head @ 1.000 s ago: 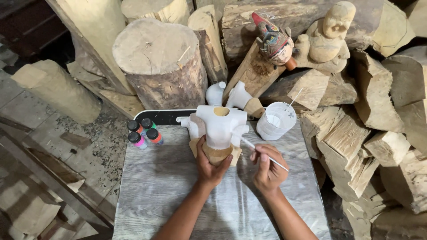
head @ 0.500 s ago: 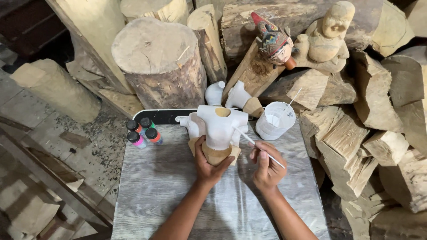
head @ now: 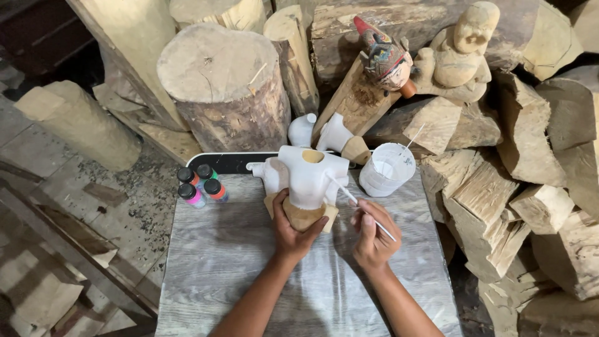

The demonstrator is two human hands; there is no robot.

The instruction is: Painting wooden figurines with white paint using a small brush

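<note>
One white-painted wooden torso [head: 310, 178] stood on the grey wood-grain tabletop [head: 218, 268], its unpainted base clamped between the thumb and fingers of the left hand [head: 293, 231]. The right hand [head: 373, 236] had its fingers pinched together on one thin white brush [head: 359, 203], whose tip touched the torso's right side. Behind it lay two smaller white carved pieces [head: 324, 131] and one white paint cup [head: 387, 168] with a stick in it. Four small paint bottles [head: 201, 184] clustered at the left, though their cap colours were hard to tell apart. Beyond the table stood one broad log stump [head: 224, 87], one painted puppet head [head: 384, 56], one unpainted carved figure [head: 462, 53] and stacked split wood [head: 518, 200], over a floor [head: 118, 200] strewn with shavings.
</note>
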